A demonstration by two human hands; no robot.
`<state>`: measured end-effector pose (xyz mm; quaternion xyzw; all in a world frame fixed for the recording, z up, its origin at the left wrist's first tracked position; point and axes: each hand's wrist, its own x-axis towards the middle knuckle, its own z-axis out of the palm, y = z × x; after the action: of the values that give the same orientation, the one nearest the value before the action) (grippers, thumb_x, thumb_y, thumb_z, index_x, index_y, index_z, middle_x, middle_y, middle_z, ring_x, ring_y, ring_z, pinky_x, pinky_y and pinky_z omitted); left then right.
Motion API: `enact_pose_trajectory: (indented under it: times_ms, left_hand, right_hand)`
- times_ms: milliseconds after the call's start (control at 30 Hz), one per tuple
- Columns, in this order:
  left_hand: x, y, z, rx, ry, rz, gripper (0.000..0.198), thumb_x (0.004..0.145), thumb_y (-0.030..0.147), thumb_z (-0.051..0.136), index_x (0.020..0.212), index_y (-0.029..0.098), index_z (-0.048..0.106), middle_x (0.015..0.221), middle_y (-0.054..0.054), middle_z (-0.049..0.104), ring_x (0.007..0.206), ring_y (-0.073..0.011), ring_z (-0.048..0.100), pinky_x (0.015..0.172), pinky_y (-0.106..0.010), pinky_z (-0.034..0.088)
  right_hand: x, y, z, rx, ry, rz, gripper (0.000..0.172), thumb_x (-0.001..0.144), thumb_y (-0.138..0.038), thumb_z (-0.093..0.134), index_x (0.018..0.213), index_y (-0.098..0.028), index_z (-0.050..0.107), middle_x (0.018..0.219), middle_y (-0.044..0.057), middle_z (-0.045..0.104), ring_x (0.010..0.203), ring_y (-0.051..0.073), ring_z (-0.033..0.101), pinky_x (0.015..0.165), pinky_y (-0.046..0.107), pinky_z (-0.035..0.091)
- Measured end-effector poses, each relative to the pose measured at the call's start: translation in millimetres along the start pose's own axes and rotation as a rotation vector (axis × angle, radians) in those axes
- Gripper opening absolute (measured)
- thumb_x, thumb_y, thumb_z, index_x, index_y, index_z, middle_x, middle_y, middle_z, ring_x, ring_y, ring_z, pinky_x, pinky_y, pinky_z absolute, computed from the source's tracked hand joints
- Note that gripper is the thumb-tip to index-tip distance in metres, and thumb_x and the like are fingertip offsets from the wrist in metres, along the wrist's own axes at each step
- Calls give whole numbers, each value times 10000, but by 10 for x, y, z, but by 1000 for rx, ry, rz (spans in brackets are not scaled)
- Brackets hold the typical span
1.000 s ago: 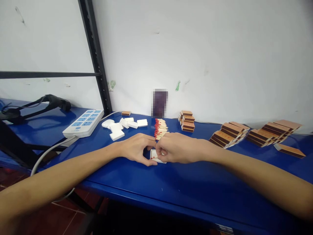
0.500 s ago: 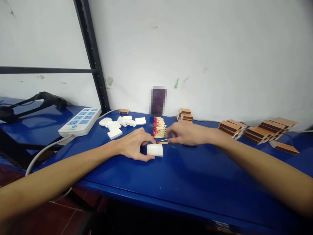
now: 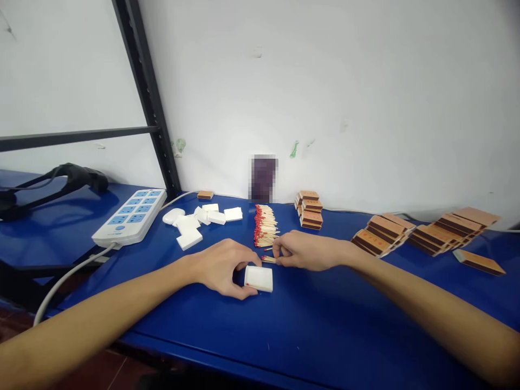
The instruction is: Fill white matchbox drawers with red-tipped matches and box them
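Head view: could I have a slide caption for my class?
Left hand on a white matchbox tray, right hand at loose matches near a larger match pile.

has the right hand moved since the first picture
Yes: the right hand has moved rightward, farther from the power strip, and is no longer over the white tray.

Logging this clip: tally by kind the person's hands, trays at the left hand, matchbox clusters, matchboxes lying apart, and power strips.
Left hand and right hand: 2
Tray: 1
Matchbox clusters: 3
Matchboxes apart: 2
Power strip: 1
Total: 9
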<state>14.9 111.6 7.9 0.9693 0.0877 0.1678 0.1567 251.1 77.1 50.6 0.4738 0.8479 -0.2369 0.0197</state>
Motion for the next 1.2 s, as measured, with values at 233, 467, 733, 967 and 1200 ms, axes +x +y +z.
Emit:
enact_pose_trajectory:
  times_ms: [233,467,733,967,1200]
  left_hand:
    - [15,-58,17,-52,-4,-6,320,701,371,695,947,174,639,657,26,553,536,-110,472,505,-235,345]
    - [46,-86,16,-47,16,-30,322,691,387,696,929,181,630,637,29,560,515,-114,475,475,-234,320]
    - [57,-119,24,-12,86,-74,313,701,347,676,956,175,614,767,-10,658,594,-142,582,525,-237,411]
    - [59,-108,50,57,129,-38,318,743,346,645,1001,168,594,751,-5,650,585,-145,588,515,-251,408]
    - [30,-140,-28,59,61,-69,284,731,337,653,965,187,598,717,12,642,574,-151,591,519,-266,393]
  right_hand:
    - [29,6,-57,124,-95,37,198,887,-339,508,841,-175,609,678,-5,597,581,112,495,505,221,357]
    - [-5,-35,-118,154,-39,56,187,884,-339,513,851,-185,613,686,-10,597,581,111,494,506,226,354]
    - [-121,-323,41,135,21,90,130,853,-305,515,861,-222,615,809,30,619,701,151,560,505,223,341]
    - [-33,-375,184,50,84,154,208,878,-348,509,782,-223,645,760,34,635,587,129,519,488,259,256]
    - [-87,-273,-15,53,133,198,87,848,-283,566,868,-264,648,753,-1,655,688,159,547,542,255,299]
